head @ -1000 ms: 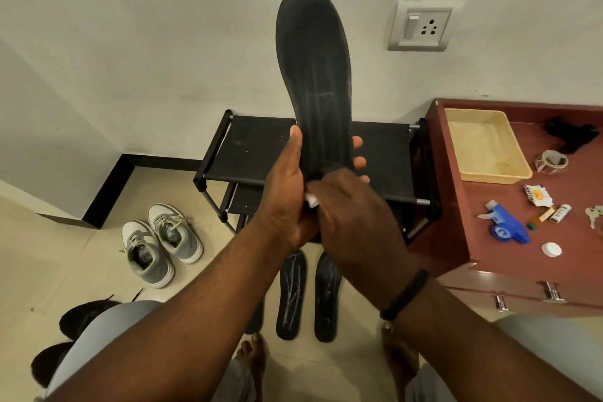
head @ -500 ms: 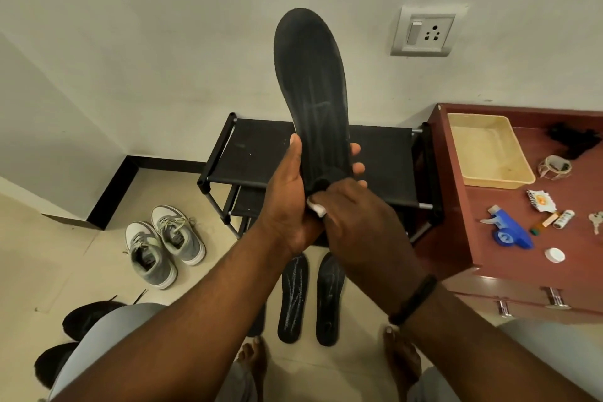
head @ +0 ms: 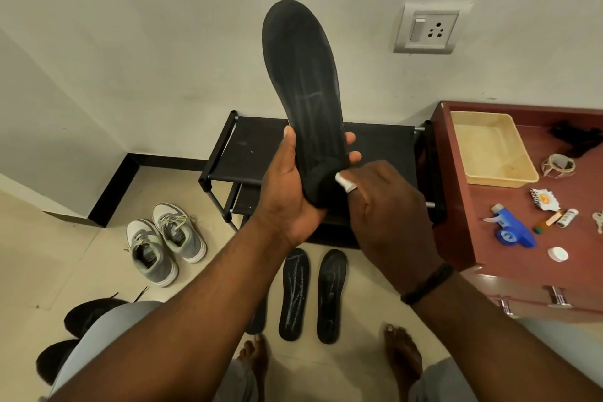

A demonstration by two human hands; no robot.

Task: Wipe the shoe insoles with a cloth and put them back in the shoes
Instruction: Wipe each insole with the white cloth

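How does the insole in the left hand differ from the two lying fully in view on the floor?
The held insole stands upright in the air, gripped at its lower end by the left hand; the floor insoles lie flat side by side. The held insole has the right hand pressing a white cloth to it; the floor insoles are untouched. All are black with pale streaks.

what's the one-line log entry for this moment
left hand grips insole upright | right hand pinches white cloth at heel | two insoles on floor
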